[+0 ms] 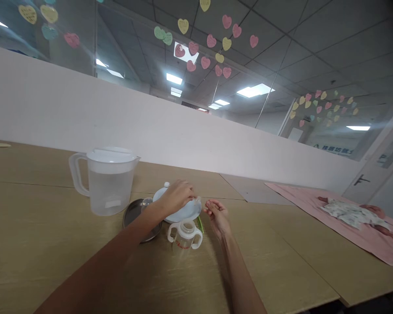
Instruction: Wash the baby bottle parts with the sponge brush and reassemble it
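Bottle (183,240) stands open, jug (109,189) has its lid (110,155) on; right hand's (218,216) fingertips pressed together, left hand's (177,196) grip, can't tell.

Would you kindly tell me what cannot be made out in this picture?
All in the head view:
Clear piece by the left hand: too blurred to name.
Right hand: whether it holds anything; its own curled fingers hide that.
Metal dish: partly covered by the left forearm.
Bottle: its red lettering is too small to read.
Heart-shaped notes: writing too small.
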Available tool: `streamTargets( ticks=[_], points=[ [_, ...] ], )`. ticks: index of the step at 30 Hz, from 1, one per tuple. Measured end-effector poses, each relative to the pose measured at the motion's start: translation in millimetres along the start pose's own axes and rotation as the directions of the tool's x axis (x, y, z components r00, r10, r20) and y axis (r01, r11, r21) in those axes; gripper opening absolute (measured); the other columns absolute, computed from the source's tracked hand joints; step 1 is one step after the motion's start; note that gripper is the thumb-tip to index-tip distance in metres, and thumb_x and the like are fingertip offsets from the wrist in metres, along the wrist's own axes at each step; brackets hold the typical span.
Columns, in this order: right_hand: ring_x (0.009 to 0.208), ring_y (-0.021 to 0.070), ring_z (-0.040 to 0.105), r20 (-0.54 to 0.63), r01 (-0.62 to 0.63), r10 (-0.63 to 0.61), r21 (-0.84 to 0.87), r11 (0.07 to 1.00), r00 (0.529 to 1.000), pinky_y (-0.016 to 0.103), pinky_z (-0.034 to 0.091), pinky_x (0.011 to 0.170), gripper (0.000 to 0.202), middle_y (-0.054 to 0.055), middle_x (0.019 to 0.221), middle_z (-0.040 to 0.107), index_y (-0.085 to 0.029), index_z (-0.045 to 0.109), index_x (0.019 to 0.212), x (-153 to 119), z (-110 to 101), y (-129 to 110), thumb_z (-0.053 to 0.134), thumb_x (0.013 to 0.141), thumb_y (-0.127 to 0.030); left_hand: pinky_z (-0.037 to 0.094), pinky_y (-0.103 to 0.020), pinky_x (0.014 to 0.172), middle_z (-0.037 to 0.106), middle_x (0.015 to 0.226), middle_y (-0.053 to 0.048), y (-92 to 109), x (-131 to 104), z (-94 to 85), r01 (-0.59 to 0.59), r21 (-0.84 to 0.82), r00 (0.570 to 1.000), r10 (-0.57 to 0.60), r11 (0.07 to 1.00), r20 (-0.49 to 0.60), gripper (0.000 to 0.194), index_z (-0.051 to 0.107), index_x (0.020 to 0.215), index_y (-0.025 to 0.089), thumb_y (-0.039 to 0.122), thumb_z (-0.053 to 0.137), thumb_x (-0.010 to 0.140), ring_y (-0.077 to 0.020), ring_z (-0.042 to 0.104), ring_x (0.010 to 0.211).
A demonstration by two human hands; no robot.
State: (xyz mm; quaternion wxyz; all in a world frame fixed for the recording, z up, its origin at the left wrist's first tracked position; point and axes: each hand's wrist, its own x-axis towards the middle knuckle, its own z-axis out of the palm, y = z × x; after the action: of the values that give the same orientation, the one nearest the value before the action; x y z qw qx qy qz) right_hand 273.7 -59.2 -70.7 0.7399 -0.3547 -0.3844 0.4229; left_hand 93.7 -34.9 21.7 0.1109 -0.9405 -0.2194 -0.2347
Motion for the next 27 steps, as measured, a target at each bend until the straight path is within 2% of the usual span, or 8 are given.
streamTargets(
  ticks=[3, 6, 10, 15, 19, 23, 25, 27],
  points=[
    [0.045, 0.0077, 0.053, 0.037, -0.016, 0.016, -0.003, 1.000, 0.999, 0.019, 0.046, 0.049, 0.029, -0.005, 0.048, 0.056, -0.017, 0.062, 0.074, -3.3, 7.3, 1.5, 0.078, 0.052, -0.028, 0.037, -0.026, 0.066, 0.063, 0.083, -0.004, 5.1, 0.1, 4.2, -0.009, -0.023, 1.000, 0.010, 1.000, 0.029, 0.022, 0.067, 0.090, 0.023, 0.021, 0.045, 0.086, -0.0171, 0.055, 0.081],
    [0.046, 0.0082, 0.054, 0.052, -0.020, 0.021, -0.006, 1.000, 0.998, 0.020, 0.046, 0.051, 0.029, -0.004, 0.050, 0.058, -0.016, 0.063, 0.075, -4.3, 11.8, 2.7, 0.077, 0.054, -0.030, 0.036, -0.025, 0.060, 0.063, 0.085, -0.003, 6.1, -1.1, 6.1, 0.046, -0.010, 0.997, -0.046, 0.999, 0.054, 0.023, 0.066, 0.093, 0.025, 0.021, 0.044, 0.086, -0.0164, 0.057, 0.076],
    [0.041, 0.0066, 0.048, 0.090, -0.035, 0.041, -0.068, 0.997, 0.995, 0.022, 0.046, 0.048, 0.030, -0.001, 0.057, 0.061, -0.014, 0.063, 0.074, -3.7, 12.6, 4.2, 0.073, 0.059, -0.038, 0.036, -0.024, 0.059, 0.063, 0.089, -0.003, 0.5, -3.3, 2.4, 0.097, -0.018, 0.994, -0.096, 0.995, 0.045, 0.024, 0.066, 0.092, 0.024, 0.019, 0.043, 0.086, -0.0154, 0.058, 0.074],
    [0.040, 0.0064, 0.044, 0.155, 0.018, 0.007, -0.157, 0.987, 0.988, 0.020, 0.041, 0.045, 0.029, -0.005, 0.046, 0.051, -0.015, 0.058, 0.063, -0.1, 6.3, 3.5, 0.069, 0.064, -0.042, 0.038, -0.022, 0.062, 0.063, 0.083, -0.003, -9.5, -5.5, -5.4, 0.120, -0.114, 0.992, -0.114, 0.986, 0.055, 0.024, 0.068, 0.086, 0.024, 0.020, 0.044, 0.084, -0.0149, 0.057, 0.075],
    [0.039, 0.0030, 0.036, 0.040, 0.084, -0.079, -0.144, 0.986, 0.996, 0.019, 0.038, 0.044, 0.033, -0.006, 0.053, 0.049, -0.016, 0.051, 0.057, 10.2, -7.2, 0.2, 0.070, 0.062, -0.043, 0.038, -0.022, 0.061, 0.062, 0.078, -0.004, -14.7, -4.8, -14.1, 0.164, -0.171, 0.985, -0.153, 0.972, 0.078, 0.023, 0.070, 0.088, 0.022, 0.022, 0.047, 0.082, -0.0152, 0.056, 0.071],
    [0.043, 0.0036, 0.035, -0.116, 0.143, -0.152, -0.080, 0.986, 0.982, 0.019, 0.038, 0.047, 0.035, -0.008, 0.052, 0.042, -0.017, 0.048, 0.058, 23.9, -31.8, -2.8, 0.070, 0.060, -0.043, 0.037, -0.022, 0.061, 0.062, 0.079, -0.005, -10.4, -2.4, -22.0, 0.183, -0.201, 0.982, -0.168, 0.962, 0.090, 0.025, 0.070, 0.091, 0.022, 0.025, 0.047, 0.082, -0.0150, 0.055, 0.071],
    [0.043, 0.0036, 0.034, -0.245, 0.195, -0.200, -0.045, 0.980, 0.949, 0.019, 0.036, 0.046, 0.034, -0.009, 0.051, 0.039, -0.018, 0.045, 0.059, 28.5, -48.3, -5.4, 0.070, 0.060, -0.042, 0.038, -0.022, 0.062, 0.063, 0.080, -0.005, -8.3, -2.4, -25.5, 0.170, -0.217, 0.984, -0.154, 0.961, 0.087, 0.025, 0.070, 0.090, 0.021, 0.024, 0.047, 0.082, -0.0151, 0.055, 0.072],
    [0.041, 0.0035, 0.031, -0.379, 0.252, -0.244, -0.029, 0.967, 0.893, 0.019, 0.035, 0.045, 0.034, -0.010, 0.049, 0.032, -0.019, 0.041, 0.060, 30.2, -64.8, -8.3, 0.065, 0.064, -0.043, 0.038, -0.022, 0.062, 0.063, 0.081, -0.006, -9.8, -3.9, -29.6, 0.193, -0.212, 0.981, -0.183, 0.958, 0.066, 0.025, 0.071, 0.087, 0.019, 0.023, 0.046, 0.082, -0.0152, 0.055, 0.072]
  ],
)
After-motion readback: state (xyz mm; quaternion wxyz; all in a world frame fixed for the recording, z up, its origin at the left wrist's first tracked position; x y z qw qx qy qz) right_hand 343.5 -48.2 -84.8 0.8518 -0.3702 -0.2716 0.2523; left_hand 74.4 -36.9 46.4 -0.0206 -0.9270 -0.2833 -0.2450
